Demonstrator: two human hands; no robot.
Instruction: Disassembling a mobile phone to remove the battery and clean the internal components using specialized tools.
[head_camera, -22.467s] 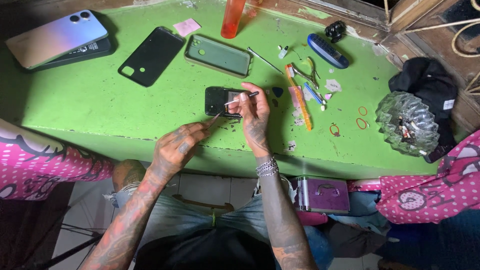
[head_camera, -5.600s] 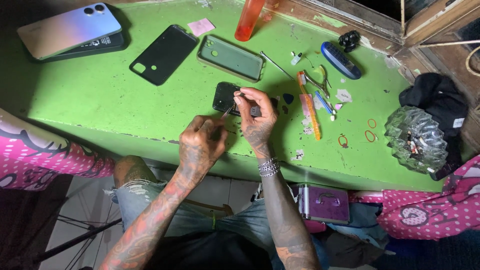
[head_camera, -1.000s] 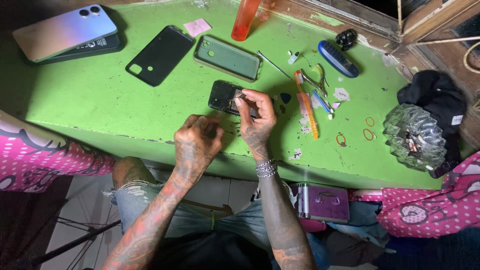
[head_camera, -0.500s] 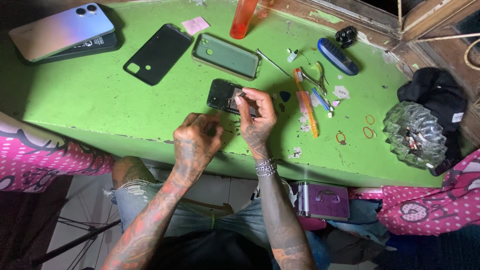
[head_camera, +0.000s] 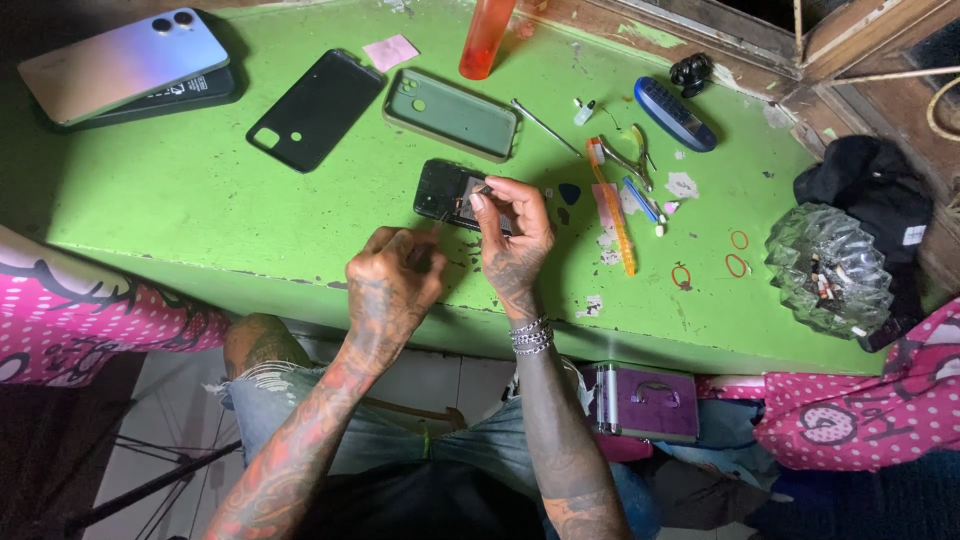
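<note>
Two tattooed hands work over an opened black phone (head_camera: 447, 192) lying near the middle of the green table (head_camera: 200, 200), toward its near edge. Right hand (head_camera: 515, 235) rests on the phone, thumb and forefinger pinched on its right end. Left hand (head_camera: 392, 285) hovers curled just beside it; whether it grips anything, I cannot tell.

Light falls from above onto green worktop (head_camera: 180, 215), bright and saturated at centre. Corners and floor below sink into deep dark. Soft sheen on pale phone back (head_camera: 120, 62) at top left; small glints on glass ashtray (head_camera: 828, 268). Short soft shadows lie under hands and beside tools. Focus fairly sharp mid-frame, softer toward edges. Worktop edge bows slightly from wide lens.
</note>
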